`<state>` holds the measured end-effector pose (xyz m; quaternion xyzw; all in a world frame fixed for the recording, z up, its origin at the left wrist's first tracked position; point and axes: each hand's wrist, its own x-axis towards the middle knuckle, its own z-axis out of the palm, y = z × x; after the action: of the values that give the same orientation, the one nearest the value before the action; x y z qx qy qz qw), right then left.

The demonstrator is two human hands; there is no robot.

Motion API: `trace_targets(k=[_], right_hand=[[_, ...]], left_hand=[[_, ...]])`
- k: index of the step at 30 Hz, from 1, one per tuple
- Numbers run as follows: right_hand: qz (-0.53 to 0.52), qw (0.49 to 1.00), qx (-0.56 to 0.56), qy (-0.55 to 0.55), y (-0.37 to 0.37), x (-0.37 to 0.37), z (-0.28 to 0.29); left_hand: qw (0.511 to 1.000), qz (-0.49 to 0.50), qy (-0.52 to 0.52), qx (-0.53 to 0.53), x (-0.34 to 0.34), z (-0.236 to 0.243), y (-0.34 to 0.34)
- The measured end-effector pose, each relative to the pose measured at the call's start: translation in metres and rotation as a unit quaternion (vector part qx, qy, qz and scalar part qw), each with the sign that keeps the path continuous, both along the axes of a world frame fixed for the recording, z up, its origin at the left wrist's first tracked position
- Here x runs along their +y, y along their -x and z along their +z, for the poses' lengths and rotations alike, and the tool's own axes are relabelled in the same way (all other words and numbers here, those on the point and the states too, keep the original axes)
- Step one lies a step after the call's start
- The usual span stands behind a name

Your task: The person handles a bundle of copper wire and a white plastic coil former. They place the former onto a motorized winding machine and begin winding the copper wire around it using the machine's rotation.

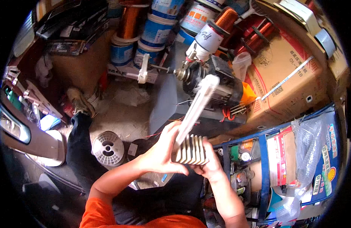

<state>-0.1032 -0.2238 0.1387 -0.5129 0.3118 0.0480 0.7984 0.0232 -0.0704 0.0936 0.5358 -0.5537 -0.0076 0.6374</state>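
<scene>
Ridged block (191, 152), striped light and dark, is located just below the centre of the frame, raised between the person's two hands. The left hand (163, 152) grasps its left side, thumb toward the lower edge and fingers along the upper left; the right hand (212, 164) grips the right side, with some fingers hidden underneath. A long pale bar (195, 110) rises from the block's upper left corner toward the upper right; it is blurred, and whether it is fixed to the block or merely held against it cannot be determined. Handling assessment: the block appears stiff and of moderate weight for its bulk, though its material is not confirmed. The ridges would likely give good purchase but may be sharp or prone to chipping at their edges. The bar, being long and apparently smooth, would probably tip the load and could slip if held alone. Recommended hold: both flat sides of the block, fingertips clear of the slots, bar steadied near its lower end. Beyond the bar, a dark motor (221, 85) lies right of upper centre, beside a cardboard box (285, 81).
</scene>
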Motion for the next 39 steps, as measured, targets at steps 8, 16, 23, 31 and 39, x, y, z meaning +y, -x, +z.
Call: trace_targets(k=[8,16,23,31,39], right_hand=[[0.149,0.941,-0.031,0.303,0.002,-0.058,0.018],[-0.127,0.643,-0.015,0.755,-0.046,-0.269,-0.012],[-0.204,0.732,-0.093,0.643,-0.024,-0.271,-0.020],[-0.086,0.767,-0.319,0.550,0.012,-0.134,0.078],[0.022,0.811,-0.341,0.475,-0.001,-0.068,0.098]], left_hand=[[0.986,-0.052,-0.131,0.087,0.011,0.005,0.003],[0.982,-0.046,-0.005,0.186,0.032,0.024,-0.012],[0.966,-0.051,-0.084,0.238,0.027,0.036,-0.013],[0.977,-0.039,-0.177,0.115,0.018,0.025,-0.015],[0.984,-0.042,-0.168,0.046,0.022,0.031,-0.010]])
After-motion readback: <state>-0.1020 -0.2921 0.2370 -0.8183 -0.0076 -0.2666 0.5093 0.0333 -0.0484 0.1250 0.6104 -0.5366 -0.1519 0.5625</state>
